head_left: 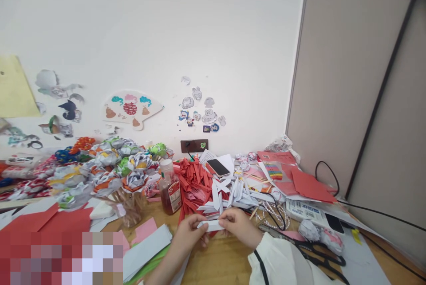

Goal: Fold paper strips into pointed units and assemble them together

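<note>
A narrow folded strip of white paper [213, 225] is stretched level between my two hands, low in the middle of the view. My left hand [192, 231] pinches its left end between thumb and fingers. At the right end, my right hand [237, 225] grips the same strip with thumb and forefinger. Just beyond my hands lies a heap of folded white paper pieces [244, 194]. Beside it on the left is a pile of folded red paper pieces [193, 174]. A stack of white paper sheets [149, 249] rests left of my left forearm.
A bottle of red-brown liquid [170, 189] stands behind my left hand. A phone [218, 167] lies on the paper heap. Black-handled scissors [319, 254] and crumpled paper balls [309, 230] are at the right. Colourful paper flowers [113, 161] crowd the left. Cables cross the right side.
</note>
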A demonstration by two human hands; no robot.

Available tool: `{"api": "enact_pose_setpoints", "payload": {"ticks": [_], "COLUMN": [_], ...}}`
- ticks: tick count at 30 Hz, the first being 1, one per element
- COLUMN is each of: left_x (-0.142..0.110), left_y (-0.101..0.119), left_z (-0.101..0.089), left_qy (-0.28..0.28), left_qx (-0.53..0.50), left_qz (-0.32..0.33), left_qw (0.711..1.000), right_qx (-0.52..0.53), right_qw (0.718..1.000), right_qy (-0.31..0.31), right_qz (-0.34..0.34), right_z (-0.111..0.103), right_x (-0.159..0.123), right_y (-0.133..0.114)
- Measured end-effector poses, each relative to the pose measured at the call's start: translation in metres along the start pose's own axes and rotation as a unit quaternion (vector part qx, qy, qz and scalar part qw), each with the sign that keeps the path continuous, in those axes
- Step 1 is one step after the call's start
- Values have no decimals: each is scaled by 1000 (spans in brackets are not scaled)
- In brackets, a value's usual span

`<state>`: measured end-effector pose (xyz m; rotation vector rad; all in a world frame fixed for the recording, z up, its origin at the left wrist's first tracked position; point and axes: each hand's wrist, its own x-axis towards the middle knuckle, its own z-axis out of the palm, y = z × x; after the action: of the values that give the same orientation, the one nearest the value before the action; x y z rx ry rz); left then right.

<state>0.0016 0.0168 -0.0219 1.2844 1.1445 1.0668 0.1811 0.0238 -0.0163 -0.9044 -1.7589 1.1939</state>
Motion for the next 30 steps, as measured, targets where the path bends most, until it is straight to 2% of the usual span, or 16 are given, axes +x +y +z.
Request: {"api": "enact_pose_setpoints", "payload": {"ticks": [8, 13, 17, 22, 25, 28, 30], "left_x": [-1, -8, -12, -8, -4, -3, -3], "left_y": [-1, 4, 9, 10, 8, 5, 5], "left_z": [3, 8, 10, 7, 5, 4, 3], "left_qy": [13, 6, -13, -39, -53, -58, -54], "left_qx": [8, 39, 65, 42, 11, -6, -12], "left_qz": [-5, 36, 45, 30, -2, -31, -23], "left_qw": [1000, 999, 997, 998, 999, 998, 998], "right_qx": [-3, -46, -54, -4, 16, -13, -26], "right_qw": [999, 998, 998, 999, 998, 999, 999], "right_qy": [30, 37, 18, -17, -50, -39, -35], "right_qz": [21, 9, 32, 45, 37, 28, 26], "right_z": [4, 8, 11, 9, 6, 4, 3], "right_x": [-1, -2, -2, -3, -3, -3, -3], "right_y": [-4, 2, 6, 0, -3, -1, 1]}}
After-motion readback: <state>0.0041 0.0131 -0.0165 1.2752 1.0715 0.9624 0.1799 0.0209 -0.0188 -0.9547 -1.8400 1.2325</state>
